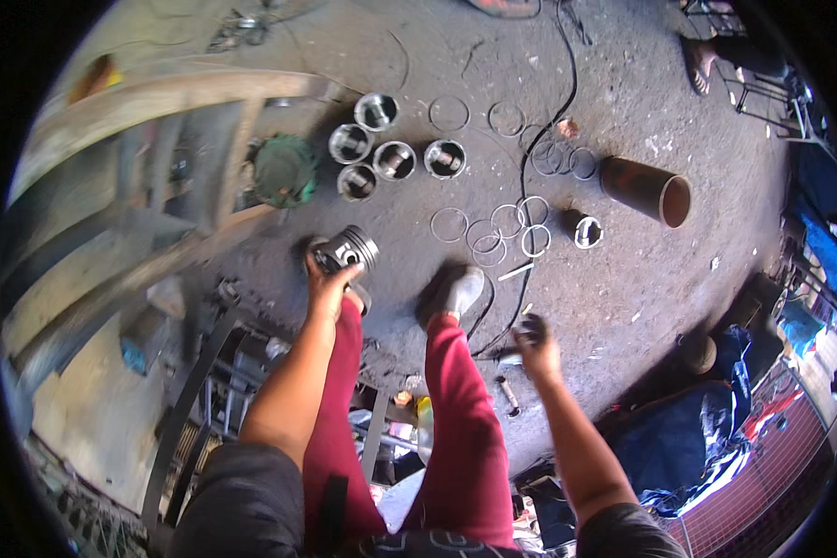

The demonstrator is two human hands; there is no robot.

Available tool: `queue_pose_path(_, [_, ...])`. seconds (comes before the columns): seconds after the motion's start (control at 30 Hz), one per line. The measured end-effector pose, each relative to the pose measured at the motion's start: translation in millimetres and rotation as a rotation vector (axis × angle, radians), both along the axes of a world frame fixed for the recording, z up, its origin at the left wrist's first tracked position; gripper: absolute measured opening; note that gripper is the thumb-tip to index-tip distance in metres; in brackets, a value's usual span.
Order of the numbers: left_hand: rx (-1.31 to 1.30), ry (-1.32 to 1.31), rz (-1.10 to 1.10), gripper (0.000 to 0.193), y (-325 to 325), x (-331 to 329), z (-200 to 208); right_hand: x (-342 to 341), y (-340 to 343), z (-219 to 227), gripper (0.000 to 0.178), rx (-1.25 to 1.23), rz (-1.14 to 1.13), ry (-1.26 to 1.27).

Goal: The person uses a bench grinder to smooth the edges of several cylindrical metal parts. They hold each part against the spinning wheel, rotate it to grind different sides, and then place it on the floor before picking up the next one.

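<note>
In my left hand [325, 279] is a metal piston [352, 249] with grooves around its side, held tilted above the ground near my left foot. My right hand [541, 353] hangs lower right of my other foot, its fingers curled around something dark that blur keeps me from making out. Ahead of my left hand, several pistons [394, 161] stand grouped with their hollow ends up. Thin metal piston rings [487, 244] lie scattered, some overlapping, in front of my right foot. To the right, a rusty cylinder liner [637, 186] lies on its side, near another piston [586, 231].
A wooden frame [205, 93] leans in on the left, beside a green bundle [285, 170]. A black cable [567, 93] runs across the dirt floor. A small metal tool [509, 396] lies below my right hand. Dark blue cloth [670, 442] and another person's foot [701, 70] are at right.
</note>
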State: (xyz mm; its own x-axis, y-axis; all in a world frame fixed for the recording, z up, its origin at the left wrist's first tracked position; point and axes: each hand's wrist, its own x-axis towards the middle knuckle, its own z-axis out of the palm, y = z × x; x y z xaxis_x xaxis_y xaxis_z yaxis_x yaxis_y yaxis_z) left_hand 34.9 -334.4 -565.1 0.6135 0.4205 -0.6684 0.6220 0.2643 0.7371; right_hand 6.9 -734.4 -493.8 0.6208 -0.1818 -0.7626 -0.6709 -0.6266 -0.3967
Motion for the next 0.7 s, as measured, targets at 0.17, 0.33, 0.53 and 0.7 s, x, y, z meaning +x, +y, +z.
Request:
queue_pose_path(0.17, [-0.257,-0.169,0.081,0.089,-12.6,-33.4,259.8,0.5,113.1,194.8,0.075,0.644,0.018,0.114])
queue_pose_path(0.33, [0.239,-0.498,-0.282,0.107,-11.5,-60.6,478.2,30.5,173.2,391.7,0.091,1.329,-0.004,0.374])
queue_pose_path(0.53, [0.962,-1.008,-0.460,0.104,21.7,-68.6,597.2,53.9,224.6,495.1,0.109,1.619,0.153,0.563])
queue_pose_path(0.7, [1.063,-0.988,-0.396,0.098,65.2,-77.8,622.0,66.3,285.7,510.0,0.096,1.547,0.324,0.480])
